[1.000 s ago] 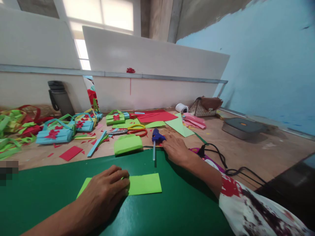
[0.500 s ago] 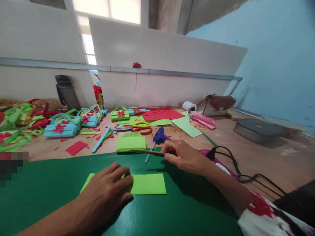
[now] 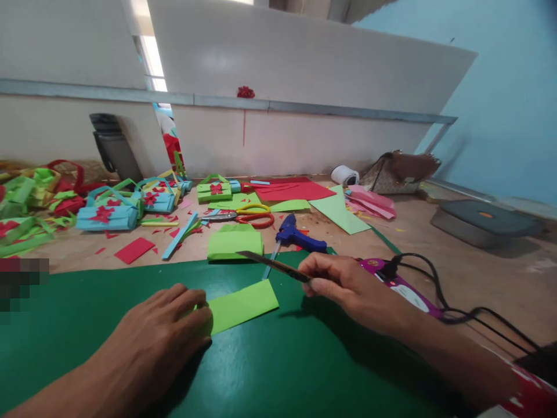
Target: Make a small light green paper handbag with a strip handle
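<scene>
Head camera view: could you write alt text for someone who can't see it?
A person's left hand rests on a lime-green strip on a green mat, while the right hand holds a thin, pointed tool above it. Behind lie a blue glue gun, scissors and small bags with red bows.

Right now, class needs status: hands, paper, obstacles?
Left hand on folded lime-green paper strip. Right hand holding thin dark-bladed tool. Blue plastic glue gun just beyond the strip.

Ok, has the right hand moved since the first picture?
Yes. Judged against the green mat, the right hand has drawn back toward the person, away from the mat's far edge.
</scene>
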The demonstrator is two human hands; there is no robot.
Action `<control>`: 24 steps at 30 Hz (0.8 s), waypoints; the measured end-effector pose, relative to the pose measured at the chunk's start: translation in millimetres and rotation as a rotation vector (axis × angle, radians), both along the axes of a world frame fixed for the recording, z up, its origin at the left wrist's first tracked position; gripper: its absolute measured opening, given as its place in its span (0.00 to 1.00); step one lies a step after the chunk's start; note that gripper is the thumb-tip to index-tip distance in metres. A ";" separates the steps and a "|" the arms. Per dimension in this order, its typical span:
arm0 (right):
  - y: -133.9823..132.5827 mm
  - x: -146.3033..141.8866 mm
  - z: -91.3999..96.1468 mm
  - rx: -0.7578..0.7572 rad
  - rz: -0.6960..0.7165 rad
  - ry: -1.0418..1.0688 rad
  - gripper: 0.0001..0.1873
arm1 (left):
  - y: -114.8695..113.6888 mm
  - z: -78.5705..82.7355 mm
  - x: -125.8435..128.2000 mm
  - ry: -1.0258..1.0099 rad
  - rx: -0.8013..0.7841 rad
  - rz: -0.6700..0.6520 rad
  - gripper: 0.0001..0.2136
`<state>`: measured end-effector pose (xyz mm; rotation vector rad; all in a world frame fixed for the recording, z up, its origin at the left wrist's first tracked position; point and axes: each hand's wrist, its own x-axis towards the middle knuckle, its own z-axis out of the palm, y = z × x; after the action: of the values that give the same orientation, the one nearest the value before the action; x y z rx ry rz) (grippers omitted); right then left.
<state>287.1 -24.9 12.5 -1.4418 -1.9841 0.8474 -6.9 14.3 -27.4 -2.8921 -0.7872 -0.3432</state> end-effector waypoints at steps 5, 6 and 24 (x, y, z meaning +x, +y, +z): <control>0.2 11.9 -14.2 -0.124 -0.048 0.016 0.19 | 1.6 -0.7 4.1 -0.074 -0.033 -0.025 0.13; -0.8 13.1 -15.3 -0.143 -0.073 0.009 0.18 | 1.8 -3.1 5.8 -0.081 -0.011 -0.045 0.16; -20.5 44.0 -13.3 -0.320 -0.078 -0.001 0.12 | 6.9 -32.3 -6.2 -0.147 -0.105 -0.043 0.20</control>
<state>331.1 -45.5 -0.8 -1.6820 -1.8389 1.1692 -13.1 21.1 -59.6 -3.0131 -0.7875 -0.5408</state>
